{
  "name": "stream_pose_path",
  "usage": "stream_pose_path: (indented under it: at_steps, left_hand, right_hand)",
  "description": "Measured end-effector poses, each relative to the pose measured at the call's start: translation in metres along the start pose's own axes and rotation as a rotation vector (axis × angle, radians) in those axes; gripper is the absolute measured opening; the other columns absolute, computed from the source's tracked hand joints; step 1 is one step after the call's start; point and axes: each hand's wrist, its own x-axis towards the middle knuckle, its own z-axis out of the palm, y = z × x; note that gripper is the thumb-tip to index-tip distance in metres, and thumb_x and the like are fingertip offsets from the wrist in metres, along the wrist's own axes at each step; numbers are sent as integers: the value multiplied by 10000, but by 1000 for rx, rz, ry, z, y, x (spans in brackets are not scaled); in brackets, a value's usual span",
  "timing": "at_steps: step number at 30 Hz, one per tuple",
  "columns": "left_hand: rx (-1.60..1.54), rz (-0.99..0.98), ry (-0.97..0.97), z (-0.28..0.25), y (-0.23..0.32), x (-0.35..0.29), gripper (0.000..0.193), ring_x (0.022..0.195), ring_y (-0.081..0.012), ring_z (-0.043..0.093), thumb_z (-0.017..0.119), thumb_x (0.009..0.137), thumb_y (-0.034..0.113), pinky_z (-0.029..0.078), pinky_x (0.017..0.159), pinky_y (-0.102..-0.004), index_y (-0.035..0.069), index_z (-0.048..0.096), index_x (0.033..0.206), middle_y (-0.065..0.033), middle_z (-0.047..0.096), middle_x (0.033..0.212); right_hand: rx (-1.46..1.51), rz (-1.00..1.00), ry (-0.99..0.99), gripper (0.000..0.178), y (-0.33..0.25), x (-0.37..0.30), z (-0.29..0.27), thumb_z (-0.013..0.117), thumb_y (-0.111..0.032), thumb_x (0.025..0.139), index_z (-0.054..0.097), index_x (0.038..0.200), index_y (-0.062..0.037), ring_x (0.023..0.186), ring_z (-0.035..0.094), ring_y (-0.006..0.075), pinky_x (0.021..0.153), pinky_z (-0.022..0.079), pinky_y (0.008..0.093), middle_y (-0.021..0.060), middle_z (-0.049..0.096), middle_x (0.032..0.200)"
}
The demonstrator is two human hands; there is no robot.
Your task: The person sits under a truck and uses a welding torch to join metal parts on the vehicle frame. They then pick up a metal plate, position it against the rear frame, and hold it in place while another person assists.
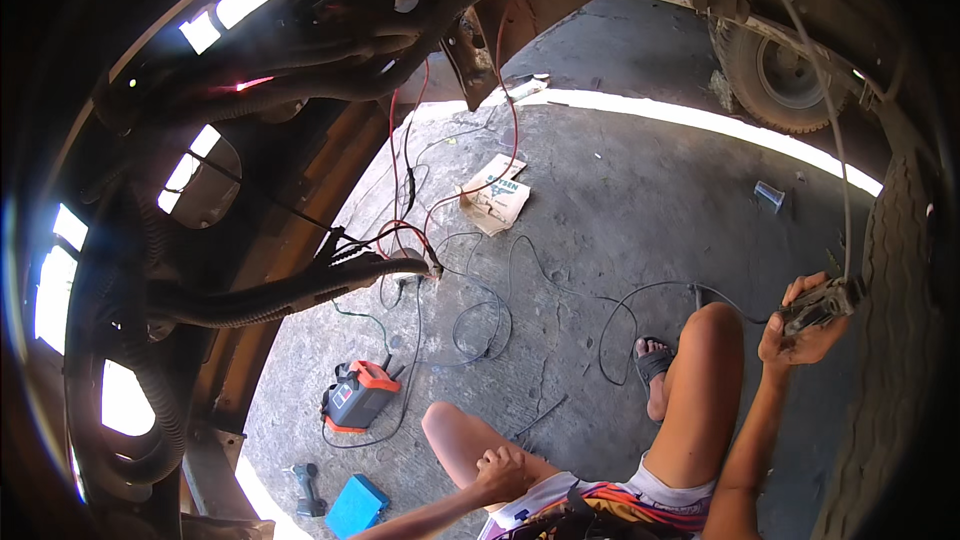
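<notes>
The right hand (800,342) is gripping a dark, grimy block-shaped part (822,308), fingers wrapping around it, just beside the large tyre (885,290); a cable (847,210) is running upward from its end. The left hand (503,472) is resting on the left thigh, fingers curling loosely; whether it is holding anything cannot be told. An orange-and-black box (365,400) is standing on the floor (600,230).

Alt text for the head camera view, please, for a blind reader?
A person's right hand grips a grimy dark block-like object beside a dark treaded tyre; the left hand rests on the left thigh. An orange-and-black box-shaped machine sits on the grey concrete floor.
</notes>
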Motion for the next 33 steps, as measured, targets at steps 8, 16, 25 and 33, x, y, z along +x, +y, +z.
stream_pose_path:
  at_steps: [8,16,25,33]
  left_hand:
    - [-835,463,-585,-3,27,11,677,891,-231,714,458,994,661,574,741,-347,37,568,1232,-184,696,1009]
    - [185,-269,947,-92,-109,26,733,1333,-418,483,652,925,541,322,1124,-574,42,483,1434,-229,565,1358]
    - [-646,23,673,-89,-123,30,651,1336,-370,505,672,921,522,406,1102,-473,49,578,1358,-195,537,1431]
    - [-688,208,536,-50,-115,62,621,1358,-375,484,634,948,523,418,1106,-459,103,555,1399,-195,529,1448]
  right_hand:
    - [-52,60,-11,865,27,-63,-18,655,-300,874,203,1503,86,717,522,190,545,439,286,239,540,1069]
    - [-59,376,-31,907,32,-116,-17,747,-257,821,261,1498,101,1073,603,314,750,563,333,251,514,1311]
    - [-111,716,-213,833,1,-91,-4,745,-176,823,326,1505,52,1331,493,342,1106,380,429,255,503,1426]
    - [-85,526,-132,851,0,-71,17,796,-162,779,361,1484,31,1085,608,245,808,540,329,189,584,1300]
